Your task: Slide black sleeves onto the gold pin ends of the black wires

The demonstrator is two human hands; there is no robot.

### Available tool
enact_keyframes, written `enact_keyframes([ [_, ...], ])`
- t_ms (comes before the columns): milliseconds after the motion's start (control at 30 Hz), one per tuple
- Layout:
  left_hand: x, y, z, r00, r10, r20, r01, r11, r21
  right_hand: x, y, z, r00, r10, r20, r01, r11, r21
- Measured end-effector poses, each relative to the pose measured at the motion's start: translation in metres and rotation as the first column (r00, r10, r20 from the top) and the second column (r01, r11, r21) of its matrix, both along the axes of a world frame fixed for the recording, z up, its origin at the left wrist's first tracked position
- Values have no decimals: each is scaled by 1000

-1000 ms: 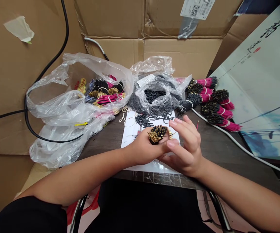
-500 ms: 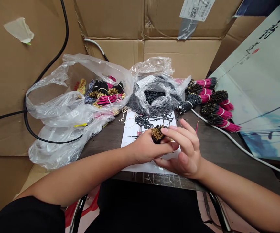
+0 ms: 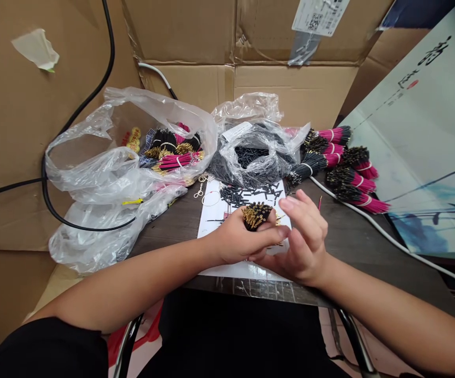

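Your left hand [image 3: 240, 239] is closed around a tight wire bundle [image 3: 256, 216]: black leads with gold crimp terminals, ends pointing up, fingers wrapped round it. Bundle sits between your hands, over the white printed sheet [image 3: 207, 231]. Your right hand [image 3: 302, 236] is half open, fingers [image 3: 302, 212] curled and raised just beside the bundle, lower part of the hand against your left fingers. Can't tell if it's touching the bundle; no visible grip on anything. A few gold tips show between the hands, too small to call. Sheet lies on the dark table [image 3: 353, 247], with short black wire pieces [image 3: 243, 195] heaped along its far edge and a thin wire loop [image 3: 212, 198] just left of them. Past the sheet, a clear plastic bag [image 3: 227, 168] is full of black pieces. To your left, another clear bag [image 3: 93, 178] holds black, gold and magenta bundles. To your right, magenta-and-black wire bundles [image 3: 359, 182] with white ties lie on the table, beside a white cable [image 3: 377, 231]. Cardboard [image 3: 180, 31] stands behind everything.
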State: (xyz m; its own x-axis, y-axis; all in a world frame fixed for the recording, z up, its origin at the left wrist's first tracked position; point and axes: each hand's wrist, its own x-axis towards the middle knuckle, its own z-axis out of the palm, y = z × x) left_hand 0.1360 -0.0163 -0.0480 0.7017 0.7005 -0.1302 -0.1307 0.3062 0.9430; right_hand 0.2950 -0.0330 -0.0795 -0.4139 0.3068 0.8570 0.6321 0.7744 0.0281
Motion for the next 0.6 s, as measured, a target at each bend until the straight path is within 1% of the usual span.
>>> enact_keyframes([
  [67, 0, 2, -3, 998, 56, -15, -55, 995, 85, -1, 3, 0, 999, -33, 20, 33, 999, -23],
  [133, 0, 4, -5, 992, 115, -53, -100, 968, 231, -2, 5, 0, 997, -49, 64, 53, 997, -54],
  [233, -3, 8, -6, 978, 173, -120, -107, 898, 427, -2, 5, 1, 995, -40, 93, 47, 996, -80],
  [267, -4, 10, -6, 972, 188, -140, -96, 865, 493, -2, 6, 3, 995, -20, 94, 28, 996, -81],
  [300, -6, 12, -5, 966, 207, -158, -82, 819, 568, 0, 7, 5, 996, 5, 94, 3, 997, -79],
  [333, -9, 15, -5, 957, 239, -165, -75, 752, 655, 3, 9, 8, 996, 24, 91, -17, 997, -78],
  [367, -12, 18, -5, 944, 282, -172, -61, 662, 747, 8, 12, 11, 996, 32, 88, -24, 996, -83],
  [400, -16, 23, -4, 929, 325, -179, -31, 550, 835, 13, 17, 14, 996, 24, 86, -15, 995, -100],
  [433, -20, 27, -4, 907, 384, -170, -12, 428, 904, 20, 24, 17, 996, -10, 83, 21, 991, -134],
  [467, -23, 31, -4, 890, 430, -153, 11, 314, 949, 27, 32, 19, 993, -50, 106, 70, 977, -200],
  [500, -26, 36, -5, 868, 474, -147, 37, 233, 972, 34, 41, 21, 985, -85, 149, 123, 953, -277],
  [533, -29, 40, -5, 847, 511, -144, 60, 178, 982, 40, 50, 22, 972, -117, 205, 187, 913, -362],
  [567, -31, 43, -6, 831, 539, -136, 74, 135, 988, 46, 59, 21, 955, -117, 272, 230, 872, -431],
  [600, -33, 46, -6, 819, 558, -136, 92, 106, 990, 51, 67, 20, 941, -77, 329, 238, 842, -484],
])
